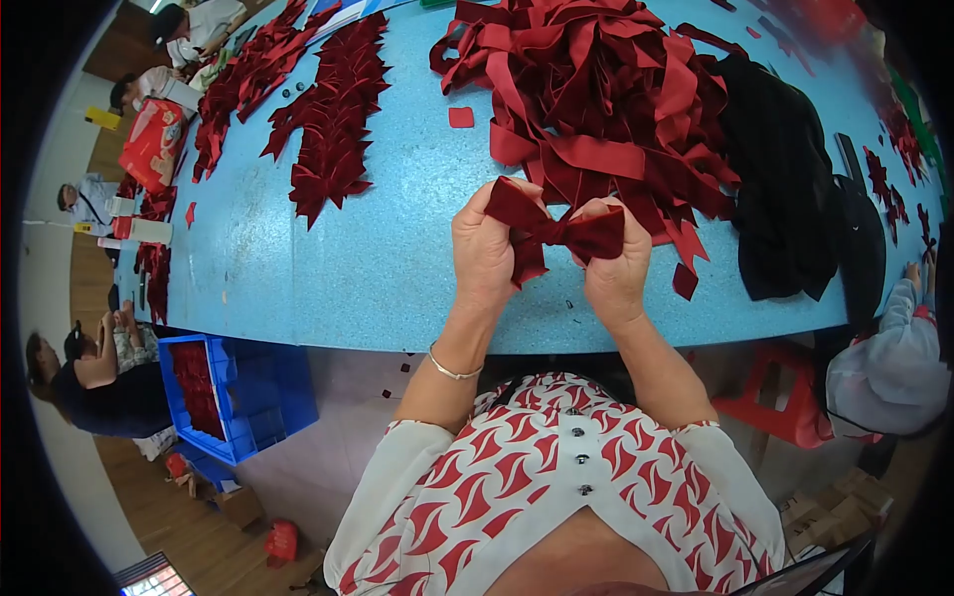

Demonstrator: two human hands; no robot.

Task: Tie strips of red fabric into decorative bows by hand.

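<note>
Between my two hands, above the near edge of the blue table, is a dark red velvet bow (550, 230) with a knot in its middle. My left hand (484, 248) pinches the bow's left loop, and my right hand (614, 260) grips the right loop. One tail hangs down beside the left fingers. Just beyond my hands rises a large tangled pile of red ribbon strips (606, 99). Left of it, finished-looking bows (336, 129) lie overlapping in a long row.
Black cloth (775, 179) lies right of the pile on the blue table (397, 268). A blue crate (224, 397) holding dark red pieces stands below the table's left edge. A red stool (785, 397) is at the right. Other people sit along both sides.
</note>
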